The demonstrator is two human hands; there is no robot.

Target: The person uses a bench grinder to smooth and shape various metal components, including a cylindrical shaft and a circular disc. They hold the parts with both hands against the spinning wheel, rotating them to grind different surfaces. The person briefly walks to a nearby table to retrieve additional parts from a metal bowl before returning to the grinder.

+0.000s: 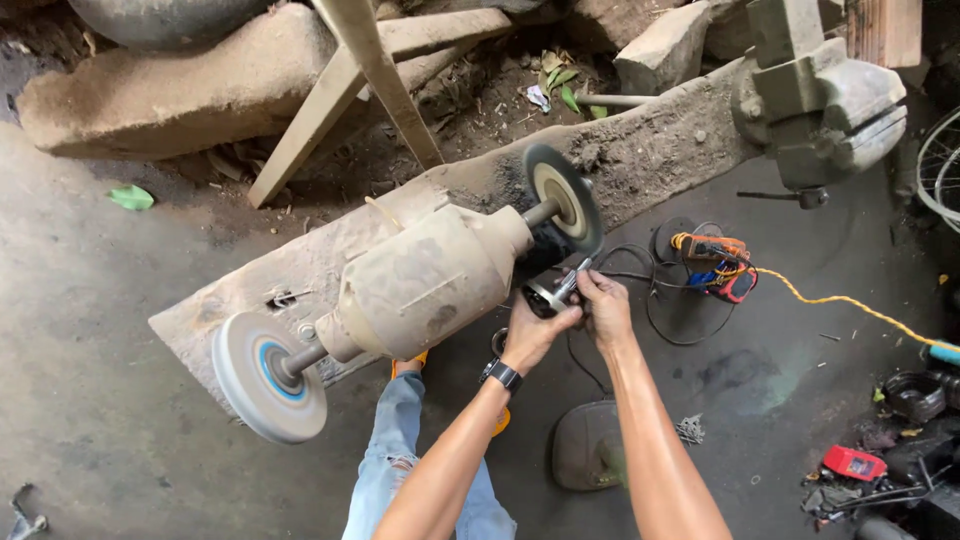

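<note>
Both hands (570, 315) on metal part (553, 293), grinding wheel (566, 197) beside

Red rectangular package (853, 463), floor lower right

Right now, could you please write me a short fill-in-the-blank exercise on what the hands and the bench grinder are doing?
1. Both hands, left hand and right hand, hold a small metal part against the ____ wheel.
2. The left wrist wears a black ____.
3. The grinder sits on a dusty ____ beam.
4. The beam's far end carries a bench ____.

Missing words: dark; watch; wooden; vise
</note>
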